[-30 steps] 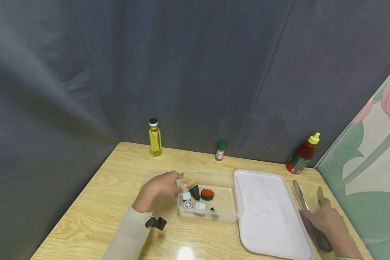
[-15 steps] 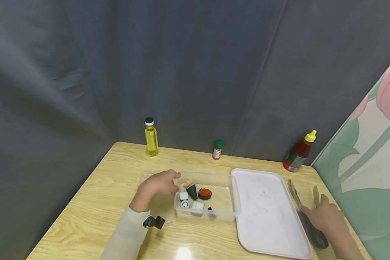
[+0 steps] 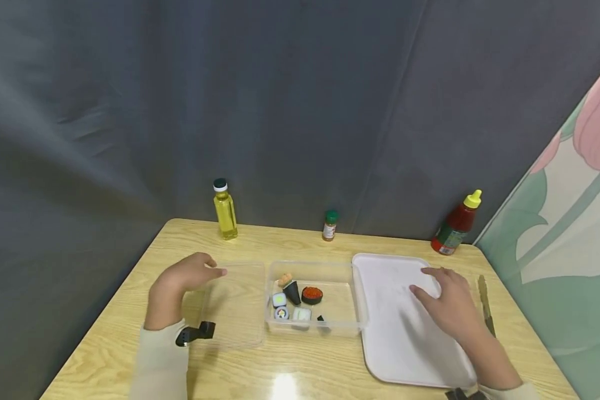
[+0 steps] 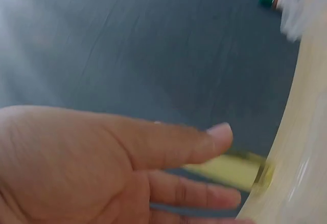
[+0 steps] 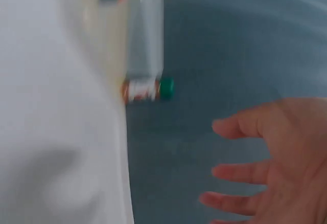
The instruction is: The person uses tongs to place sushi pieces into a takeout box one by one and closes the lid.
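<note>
My left hand [image 3: 185, 280] hovers at the left edge of a clear plastic lid [image 3: 237, 311] on the table; its thumb and fingers [image 4: 222, 196] are extended with nothing between them. Right of the lid stands a clear plastic container [image 3: 337, 291] with several sushi pieces, among them a roe-topped one [image 3: 312, 295] and a dark cone-shaped hand roll [image 3: 292, 291]. Over the white tray [image 3: 395, 344], my right hand [image 3: 452, 305] is held with fingers spread and holds nothing. The tongs [image 3: 485, 303] lie beyond it, mostly hidden by the hand and forearm.
At the back of the table stand a yellow oil bottle [image 3: 225, 214], a small green-capped spice jar [image 3: 330, 226] and a red sauce bottle [image 3: 456, 225] with a yellow tip. A dark curtain [image 3: 290, 111] hangs behind; a floral panel [image 3: 570, 250] borders the right side.
My left hand has let go of the container's left end and moved left over the lid. My right hand has left the tongs and risen leftward over the tray. The head view has shifted slightly.
</note>
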Motion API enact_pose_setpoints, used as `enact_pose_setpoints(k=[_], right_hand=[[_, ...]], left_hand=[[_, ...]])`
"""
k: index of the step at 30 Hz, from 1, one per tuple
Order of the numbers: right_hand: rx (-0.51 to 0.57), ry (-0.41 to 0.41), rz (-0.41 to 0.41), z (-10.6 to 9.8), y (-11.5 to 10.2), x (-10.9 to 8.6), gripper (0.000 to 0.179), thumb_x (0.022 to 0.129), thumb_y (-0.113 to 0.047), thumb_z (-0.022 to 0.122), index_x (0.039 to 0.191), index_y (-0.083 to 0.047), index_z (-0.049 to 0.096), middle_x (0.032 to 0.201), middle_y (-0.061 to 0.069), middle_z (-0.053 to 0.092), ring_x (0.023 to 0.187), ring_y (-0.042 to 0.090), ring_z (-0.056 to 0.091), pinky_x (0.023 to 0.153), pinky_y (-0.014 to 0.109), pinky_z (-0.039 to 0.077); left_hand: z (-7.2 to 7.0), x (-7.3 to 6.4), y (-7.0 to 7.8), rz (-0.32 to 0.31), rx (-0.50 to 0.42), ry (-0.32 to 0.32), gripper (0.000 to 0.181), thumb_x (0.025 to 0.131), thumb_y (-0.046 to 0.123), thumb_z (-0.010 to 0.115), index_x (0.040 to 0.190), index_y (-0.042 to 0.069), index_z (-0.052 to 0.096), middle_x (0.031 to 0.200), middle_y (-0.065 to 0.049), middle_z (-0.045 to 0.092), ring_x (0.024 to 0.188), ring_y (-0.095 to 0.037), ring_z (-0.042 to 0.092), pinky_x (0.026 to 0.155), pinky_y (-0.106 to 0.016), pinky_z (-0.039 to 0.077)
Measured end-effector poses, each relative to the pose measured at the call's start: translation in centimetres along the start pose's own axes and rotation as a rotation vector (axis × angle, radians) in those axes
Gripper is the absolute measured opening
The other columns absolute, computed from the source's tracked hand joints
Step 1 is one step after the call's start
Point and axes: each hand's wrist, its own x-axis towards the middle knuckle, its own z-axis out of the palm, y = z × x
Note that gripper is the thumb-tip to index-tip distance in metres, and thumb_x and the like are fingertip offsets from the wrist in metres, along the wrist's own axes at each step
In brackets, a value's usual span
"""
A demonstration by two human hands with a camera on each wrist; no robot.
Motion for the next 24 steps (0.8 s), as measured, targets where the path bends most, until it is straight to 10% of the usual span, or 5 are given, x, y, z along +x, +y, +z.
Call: enact_pose_setpoints(k=[5,11,17,24], right_hand=[[0.119,-0.136,-0.068,1.5,-4.8,1.6,0.053,0.1,-0.029,0.073,0.141,0.004,0.061,0.136,0.031,0.065,0.133,0.052,0.056,0.107,0.068,0.047],[0.154,-0.328,-0.039,2.7,-8.5,2.8,0.063,0.103,-0.037,0.067,0.152,-0.001,0.051,0.136,0.026,0.065,0.123,0.044,0.064,0.095,0.058,0.055],[0.134,-0.485,0.037,3.5,-10.1,3.0,0.072,0.103,-0.042,0.066,0.159,-0.002,0.043,0.143,0.027,0.058,0.128,0.042,0.061,0.1,0.059,0.053],[0.107,-0.483,0.013,3.9,-10.5,3.3,0.067,0.104,-0.041,0.065,0.155,-0.001,0.049,0.146,0.03,0.055,0.133,0.046,0.059,0.105,0.063,0.05]], left_hand=[[-2.1,-1.4,-3.3,-0.186,-0.002,0.017,0.047,0.106,0.041,0.058,0.072,0.012,0.044,0.067,0.001,0.035,0.06,-0.016,0.035,0.061,-0.032,0.039],[-2.3,-1.9,-5.2,-0.354,-0.01,-0.004,0.065,0.105,0.046,0.056,0.129,-0.015,0.055,0.089,-0.014,0.064,0.077,-0.025,0.058,0.075,-0.039,0.049],[-1.4,-1.5,-6.8,-0.404,-0.022,-0.009,0.054,0.105,0.043,0.057,0.127,-0.006,0.063,0.054,0.008,0.042,0.053,-0.012,0.042,0.071,-0.035,0.047],[-0.8,-0.7,-6.9,-0.398,-0.232,-0.026,0.065,0.105,0.037,0.062,0.141,-0.015,0.048,0.068,-0.003,0.055,0.063,-0.018,0.058,0.075,-0.035,0.053]])
